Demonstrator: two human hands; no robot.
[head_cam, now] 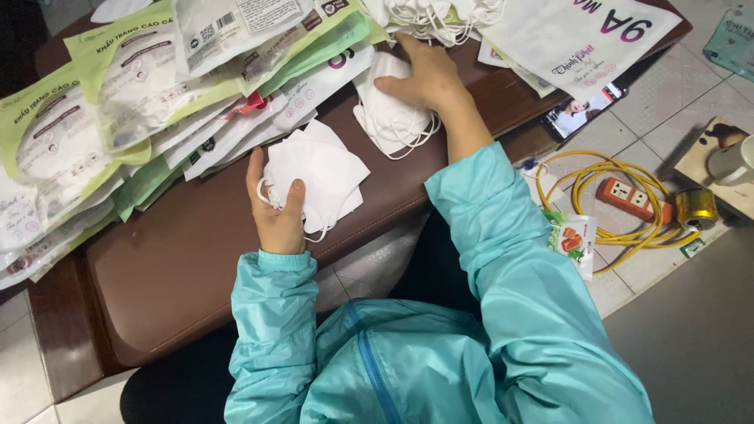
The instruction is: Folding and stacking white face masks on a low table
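My left hand (276,210) holds a small stack of white folded face masks (322,169) on edge over the brown padded bench (173,267). My right hand (424,74) reaches forward and rests on another pile of white masks (389,118) with loose ear loops, fingers curled around the top mask. Both arms wear teal jacket sleeves. More white masks (440,16) lie heaped at the far edge.
Several green-and-white mask packets (133,86) overlap across the left of the bench. Large white bags (573,35) lie at the far right. A phone (585,110) sits at the bench corner. On the tiled floor are a yellow cable with an orange power strip (632,196) and a mug (734,161).
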